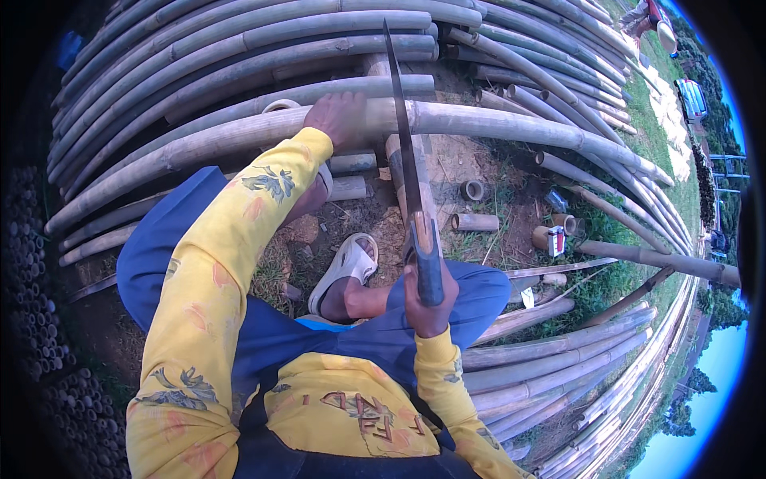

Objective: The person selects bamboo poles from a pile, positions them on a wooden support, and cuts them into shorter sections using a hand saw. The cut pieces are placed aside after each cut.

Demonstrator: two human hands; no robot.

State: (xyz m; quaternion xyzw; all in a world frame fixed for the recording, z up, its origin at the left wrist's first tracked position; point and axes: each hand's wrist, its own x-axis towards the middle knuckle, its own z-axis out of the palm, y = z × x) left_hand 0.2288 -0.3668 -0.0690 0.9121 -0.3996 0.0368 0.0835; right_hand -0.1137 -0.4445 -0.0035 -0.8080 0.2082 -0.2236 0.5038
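Note:
A long bamboo pole (495, 121) lies crosswise in front of me over a wooden support (427, 180). My left hand (339, 118) is closed over the pole, slightly blurred. Down by my right knee, my right hand (431, 302) grips the dark handle of a handsaw (405, 132). The saw's long, narrow blade points away from me and crosses the pole just right of my left hand. Whether its teeth have cut into the bamboo, I cannot tell.
Stacked bamboo poles (303, 40) fill the far side, with more poles (558, 355) at the right. Short bamboo offcuts (475, 222) and a small red-and-white box (556, 240) are right of the support. Many cut pieces (80, 415) lie lower left. Another person (658, 24) is far right.

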